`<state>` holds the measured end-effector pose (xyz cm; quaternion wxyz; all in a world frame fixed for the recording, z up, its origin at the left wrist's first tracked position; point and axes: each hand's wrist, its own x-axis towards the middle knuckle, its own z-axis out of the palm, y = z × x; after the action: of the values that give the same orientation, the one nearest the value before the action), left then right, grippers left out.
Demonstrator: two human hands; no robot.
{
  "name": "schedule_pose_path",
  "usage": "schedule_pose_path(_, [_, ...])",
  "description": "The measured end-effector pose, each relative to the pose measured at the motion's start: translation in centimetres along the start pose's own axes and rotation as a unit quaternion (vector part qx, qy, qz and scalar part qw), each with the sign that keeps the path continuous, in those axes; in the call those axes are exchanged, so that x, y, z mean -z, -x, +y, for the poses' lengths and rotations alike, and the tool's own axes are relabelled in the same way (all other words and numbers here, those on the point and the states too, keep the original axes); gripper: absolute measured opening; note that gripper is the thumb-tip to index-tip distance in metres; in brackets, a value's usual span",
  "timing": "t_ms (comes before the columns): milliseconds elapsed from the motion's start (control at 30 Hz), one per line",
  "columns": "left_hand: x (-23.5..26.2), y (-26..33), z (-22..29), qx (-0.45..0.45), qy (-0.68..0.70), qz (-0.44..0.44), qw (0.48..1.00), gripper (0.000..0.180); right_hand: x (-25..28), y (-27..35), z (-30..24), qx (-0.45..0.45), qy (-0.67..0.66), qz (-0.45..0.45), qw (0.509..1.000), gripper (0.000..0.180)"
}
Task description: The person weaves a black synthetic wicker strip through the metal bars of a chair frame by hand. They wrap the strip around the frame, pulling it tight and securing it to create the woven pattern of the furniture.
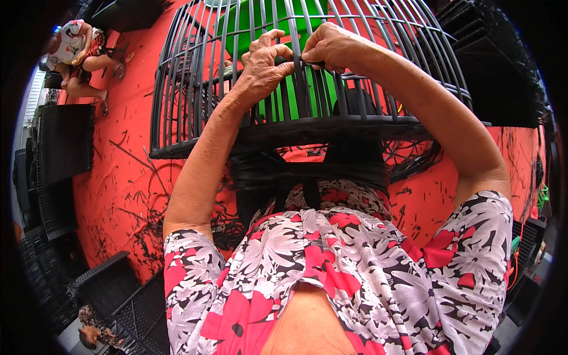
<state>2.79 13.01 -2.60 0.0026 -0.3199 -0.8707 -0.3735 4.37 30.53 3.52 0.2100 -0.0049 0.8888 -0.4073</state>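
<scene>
Black wire frame point(307, 77) with thin upright bars, tipped against lap over red floor point(118, 177); probably stiff, light, awkward in bulk, best gripped by rim. Flat black strand point(313, 64), likely pliable, slick. Left hand point(263, 65), right hand point(331, 46) both pinching strand at bars. Green stool point(266, 23) behind.

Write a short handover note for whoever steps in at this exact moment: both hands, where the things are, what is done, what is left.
Left hand: grip closed around the upright ribs of the black wicker frame, thumb against a black strand.
Right hand: pinching the same strand at the ribs, close beside the left hand.
Things: frame stands on the red floor in front of the person; a green plastic item shows through the ribs; loose black strips lie below the frame.
Done: lower band of the frame looks woven.
Left: the upper ribs are bare.
</scene>
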Motion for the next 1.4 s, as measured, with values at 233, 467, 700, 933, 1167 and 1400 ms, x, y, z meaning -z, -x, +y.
schedule_pose_path(233, [0.2, 0.0, -0.4, 0.010, 0.133, -0.015, 0.991, 0.019, -0.2, 0.9, 0.2, 0.012, -0.133, -0.004, 0.991, 0.012])
schedule_pose_path(467, [0.4, -0.2, -1.0, -0.042, 0.041, -0.028, 0.998, 0.015, -1.1, 0.3, 1.1, 0.070, -0.002, 0.032, 0.997, 0.014])
schedule_pose_path(700, [3.2, 0.0, 0.4, -0.065, 0.018, 0.040, 0.997, 0.012, -0.7, 0.7, 0.3, 0.320, 0.143, 0.209, 0.913, 0.025])
schedule_pose_path(933, [8.7, 0.8, 5.1, -0.062, 0.036, 0.054, 0.996, 0.006, -1.2, 1.1, -1.4, 0.242, -0.048, 0.000, 0.969, 0.023])
schedule_pose_path(1167, [4.5, 2.9, -0.8, 0.031, -0.084, 0.062, 0.994, 0.021, -1.4, 1.1, -1.7, 0.046, -0.178, 0.002, 0.983, 0.019])
schedule_pose_path(1400, [2.3, 3.3, -2.1, 0.035, -0.171, 0.018, 0.985, 0.044, -2.3, 0.3, -2.4, -0.057, -0.162, -0.042, 0.984, 0.019])
